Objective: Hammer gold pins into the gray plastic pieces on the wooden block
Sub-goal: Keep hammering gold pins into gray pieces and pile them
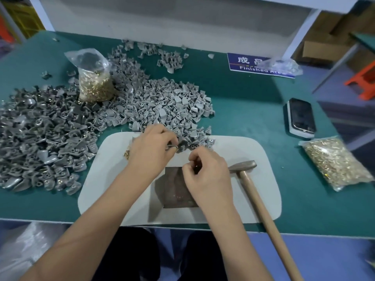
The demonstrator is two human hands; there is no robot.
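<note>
Nearest in, a wooden-handled hammer (261,201) is lying unheld, its handle sticking out past the near edge of the green surface (253,110) and its metal head resting on the white mat (259,151). Just left of that head, the wooden block (174,191) is sitting in the middle of the mat, partly covered by the right hand (207,171). That hand's fingers are being curled in tight and something tiny and shiny is being pinched at the tips; pretty sure it's a gold pin, but it's too small to tell for certain. A bit farther and to the left, a gray plastic piece (182,146) is being pinched by the left hand (152,149) right at the far edge of the mat, not yet on the block. A few loose gold pins (126,155) are lying on the mat just left of that wrist.

Farther out, a huge heap of gray plastic pieces (166,104) is spreading across the left and middle. A bag of pins (334,163) is lying to the right, and a phone (301,117) is being left beyond it. Another open bag of pins (95,86) is standing in the heap, with a blue sign (251,62) at the far right.
</note>
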